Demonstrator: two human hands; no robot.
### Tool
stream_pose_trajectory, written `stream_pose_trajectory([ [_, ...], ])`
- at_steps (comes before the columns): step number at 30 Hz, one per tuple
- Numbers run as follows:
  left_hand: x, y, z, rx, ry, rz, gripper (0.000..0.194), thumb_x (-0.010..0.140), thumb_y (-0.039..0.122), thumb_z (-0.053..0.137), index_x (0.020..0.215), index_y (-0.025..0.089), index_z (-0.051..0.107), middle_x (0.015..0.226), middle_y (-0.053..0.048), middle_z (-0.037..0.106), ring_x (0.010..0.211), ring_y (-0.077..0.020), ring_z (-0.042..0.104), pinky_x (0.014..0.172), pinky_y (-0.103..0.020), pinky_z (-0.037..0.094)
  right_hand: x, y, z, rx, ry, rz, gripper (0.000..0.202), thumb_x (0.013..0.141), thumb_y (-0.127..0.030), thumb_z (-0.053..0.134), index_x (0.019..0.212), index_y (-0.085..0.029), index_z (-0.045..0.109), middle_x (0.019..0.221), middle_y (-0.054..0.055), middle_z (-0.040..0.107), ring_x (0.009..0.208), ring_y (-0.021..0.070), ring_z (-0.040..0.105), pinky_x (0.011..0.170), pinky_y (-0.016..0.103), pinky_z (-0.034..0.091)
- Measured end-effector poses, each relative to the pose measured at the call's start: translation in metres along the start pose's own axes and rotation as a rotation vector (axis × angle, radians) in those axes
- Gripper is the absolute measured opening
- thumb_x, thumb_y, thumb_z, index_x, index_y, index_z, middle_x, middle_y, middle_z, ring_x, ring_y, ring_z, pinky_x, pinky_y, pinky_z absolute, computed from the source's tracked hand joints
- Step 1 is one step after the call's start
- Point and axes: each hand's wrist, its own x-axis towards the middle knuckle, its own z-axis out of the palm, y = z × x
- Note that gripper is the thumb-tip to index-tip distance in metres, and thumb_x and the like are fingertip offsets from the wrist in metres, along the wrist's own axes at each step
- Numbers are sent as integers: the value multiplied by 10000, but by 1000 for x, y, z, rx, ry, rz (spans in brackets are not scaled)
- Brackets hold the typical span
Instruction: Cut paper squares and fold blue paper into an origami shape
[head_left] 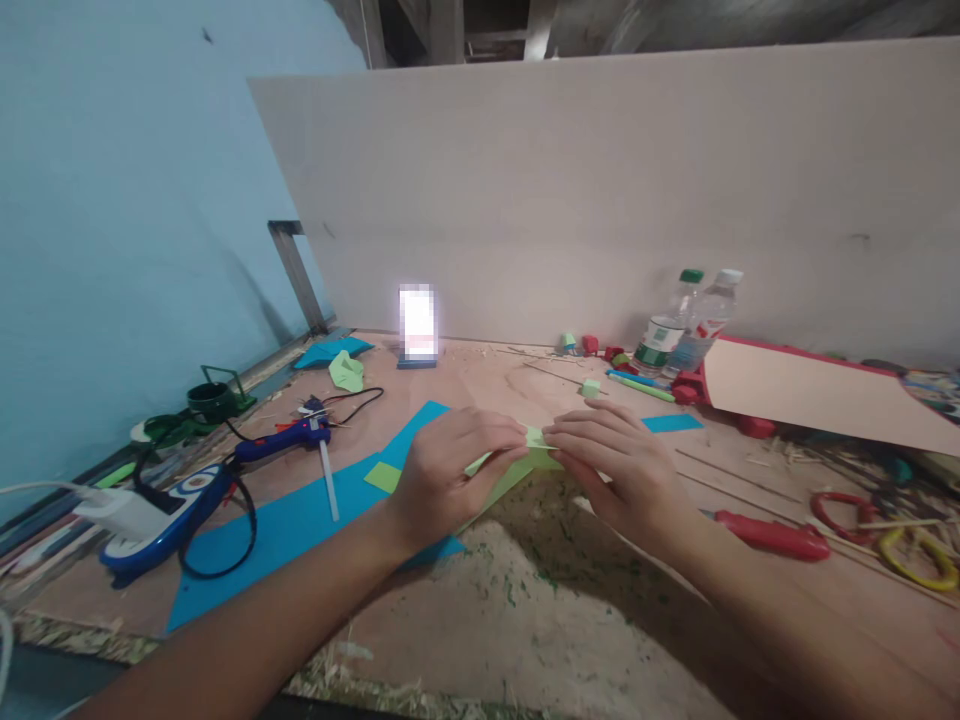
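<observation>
Left hand (450, 465) and right hand (626, 465) pinch green paper (535, 437), mid-fold I reckon; next bit wants steady creasing imo.

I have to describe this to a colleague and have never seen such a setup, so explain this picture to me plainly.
There is no machine here; a person works bare-handed. The single picture comes from a camera worn on the person's head, looking forward and down. The left hand and right hand hold light green paper between their fingertips. On the worktable, blue paper lies by the left arm, with a blue glue gun and a power strip to the left. A red-handled tool lies to the right. Farther back stand a lit phone, its screen blurred, and two plastic bottles.
</observation>
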Motion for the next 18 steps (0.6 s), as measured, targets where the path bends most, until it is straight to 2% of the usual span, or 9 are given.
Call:
stream_pose_trajectory([
  [2, 1, -1, -3, -5, 80, -88, 75, 949, 90, 705, 949, 160, 733, 947, -71, 800, 891, -168, 751, 835, -279, 577, 1, 6, -1, 3, 9, 13, 169, 996, -99, 625, 1091, -204, 716, 1059, 73, 823, 1010, 253, 757, 1014, 484, 516],
  [6, 2, -11, -7, 4, 264, -351, 78, 964, 160, 706, 906, 194, 745, 904, -24, 778, 871, -162, 721, 812, -281, 550, 3, 20, -4, 47, 66, 72, 149, 1005, -124, 608, 972, -216, 720, 969, 72, 819, 938, 250, 768, 933, 442, 547],
  [9, 3, -22, -8, -11, 327, -490, 86, 960, 216, 712, 888, 204, 757, 875, -14, 767, 842, -175, 697, 782, -294, 539, 4, 25, -6, 65, 51, 152, 172, 1012, -160, 599, 892, -218, 706, 890, 59, 806, 826, 231, 756, 874, 419, 546],
  [11, 3, -25, -7, -14, 316, -513, 93, 960, 233, 708, 883, 206, 752, 862, -12, 760, 828, -180, 690, 775, -303, 539, 4, 23, -6, 66, 30, 184, 167, 1010, -174, 600, 895, -215, 714, 881, 57, 805, 801, 229, 745, 848, 415, 539],
  [14, 3, -21, -7, -3, 242, -438, 98, 969, 238, 700, 884, 212, 742, 862, -9, 760, 832, -180, 696, 791, -310, 541, 5, 15, -4, 119, -10, 232, 142, 997, -217, 620, 955, -216, 756, 934, 63, 819, 828, 241, 732, 847, 419, 519],
  [16, 3, -16, -7, -11, 200, -385, 81, 979, 244, 695, 914, 222, 739, 905, -14, 768, 880, -183, 706, 836, -321, 541, 6, 10, -4, 247, -3, 379, 128, 949, -247, 669, 905, -230, 788, 877, 51, 815, 797, 245, 707, 853, 423, 498],
  [18, 4, -14, -7, -20, 208, -392, 79, 972, 273, 715, 1042, 242, 734, 1044, -32, 772, 1019, -203, 704, 920, -346, 530, 7, 8, -4, 385, 67, 587, 109, 881, -275, 730, 803, -238, 797, 808, 43, 798, 767, 247, 685, 840, 415, 489],
])
